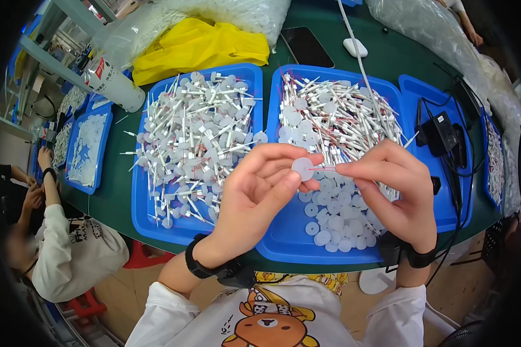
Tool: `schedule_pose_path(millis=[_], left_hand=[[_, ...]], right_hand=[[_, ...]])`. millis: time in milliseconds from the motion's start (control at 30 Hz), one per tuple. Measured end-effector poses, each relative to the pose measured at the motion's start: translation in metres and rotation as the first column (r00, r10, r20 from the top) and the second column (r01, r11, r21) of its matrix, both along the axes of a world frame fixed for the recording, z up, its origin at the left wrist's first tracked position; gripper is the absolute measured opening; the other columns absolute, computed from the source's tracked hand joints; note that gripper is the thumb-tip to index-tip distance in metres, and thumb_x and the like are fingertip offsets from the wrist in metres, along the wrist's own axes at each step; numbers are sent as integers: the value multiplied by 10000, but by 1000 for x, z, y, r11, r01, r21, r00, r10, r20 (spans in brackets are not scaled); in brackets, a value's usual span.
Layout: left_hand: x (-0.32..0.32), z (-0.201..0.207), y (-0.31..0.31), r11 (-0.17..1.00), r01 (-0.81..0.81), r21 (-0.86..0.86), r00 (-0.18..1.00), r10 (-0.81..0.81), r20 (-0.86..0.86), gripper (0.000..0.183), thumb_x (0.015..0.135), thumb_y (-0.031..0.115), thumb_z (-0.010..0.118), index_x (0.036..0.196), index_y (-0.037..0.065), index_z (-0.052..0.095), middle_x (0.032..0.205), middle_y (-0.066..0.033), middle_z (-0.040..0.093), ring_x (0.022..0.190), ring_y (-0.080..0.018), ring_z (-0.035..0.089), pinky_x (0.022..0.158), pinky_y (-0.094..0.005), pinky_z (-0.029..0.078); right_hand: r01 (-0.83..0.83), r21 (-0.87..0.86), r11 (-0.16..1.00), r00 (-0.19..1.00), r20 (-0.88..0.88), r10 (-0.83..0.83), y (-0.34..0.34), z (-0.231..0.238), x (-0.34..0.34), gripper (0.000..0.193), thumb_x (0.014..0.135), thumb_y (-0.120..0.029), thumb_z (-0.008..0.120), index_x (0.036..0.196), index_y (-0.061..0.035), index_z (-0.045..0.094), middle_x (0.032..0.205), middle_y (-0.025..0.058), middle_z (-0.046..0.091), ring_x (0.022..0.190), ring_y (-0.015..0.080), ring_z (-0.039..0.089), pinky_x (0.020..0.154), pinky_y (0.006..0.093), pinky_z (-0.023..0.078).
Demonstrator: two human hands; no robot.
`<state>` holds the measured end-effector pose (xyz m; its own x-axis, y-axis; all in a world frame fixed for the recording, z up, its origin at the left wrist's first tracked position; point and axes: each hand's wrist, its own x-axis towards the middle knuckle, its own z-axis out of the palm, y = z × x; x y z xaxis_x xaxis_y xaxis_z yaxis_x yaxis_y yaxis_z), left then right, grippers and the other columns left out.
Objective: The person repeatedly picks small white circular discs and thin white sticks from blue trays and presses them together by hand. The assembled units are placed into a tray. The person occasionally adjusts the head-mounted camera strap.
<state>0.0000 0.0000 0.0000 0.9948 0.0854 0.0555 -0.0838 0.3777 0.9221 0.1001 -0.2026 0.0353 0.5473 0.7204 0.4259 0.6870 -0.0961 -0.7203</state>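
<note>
Between the thumb and fingers of my left hand (260, 194) is a round translucent plastic disc (303, 168). Thin red and white wires (324, 169) run from the disc's middle to my right hand (396, 188), whose thumb and fingertips pinch them. Both hands are above the middle blue tray (266, 251). In that tray, loose discs (338, 222) lie at the near side and white sticks with red wires (341, 113) at the far side. The left blue tray (138, 202) is heaped with white sticks fitted with discs (205, 130).
A yellow bag (200, 49), a dark phone (308, 47) and a white case (355, 47) lie behind the trays. A white cup (116, 87) stands at the left. At the right, another blue tray (411, 87) holds a black adapter (440, 133) and cables. Another person (69, 243) sits at the left.
</note>
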Motion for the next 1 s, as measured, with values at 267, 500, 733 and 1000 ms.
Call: schedule_pose_path(millis=[267,500,733,1000], left_hand=[[2,-1,-2,994,-51,94,998,48,32,297,954,2,567,1240,-33,496,1275,-217,595,1059,-210,636,939,-346,506],[3,-4,0,981,-6,194,999,-4,47,311,928,-38,579,1233,-33,515,1276,-204,601,1161,-217,605,996,-347,483],[1,0,1,983,19,181,999,-25,26,295,944,19,586,1228,-32,528,1227,-196,642,1183,-224,599,1031,-352,457],[2,-4,0,985,-17,171,1000,14,14,297,940,26,603,1222,-37,531,1241,-205,633,1164,-212,608,1021,-341,465]], right_hand=[[-26,-14,1000,999,28,26,2,-1,-1,421,750,153,602,1104,-52,700,837,75,548,729,193,562,610,283,446],[-42,-31,999,999,30,43,2,-1,-2,438,750,164,589,1111,-57,697,862,83,546,735,199,560,618,290,450],[-9,-21,1000,997,75,11,2,-1,-1,444,743,166,592,1116,-54,691,863,87,548,736,204,562,618,292,450],[-69,-37,997,996,49,71,1,2,-2,400,739,155,595,1075,-35,701,859,93,560,737,216,569,618,298,457]])
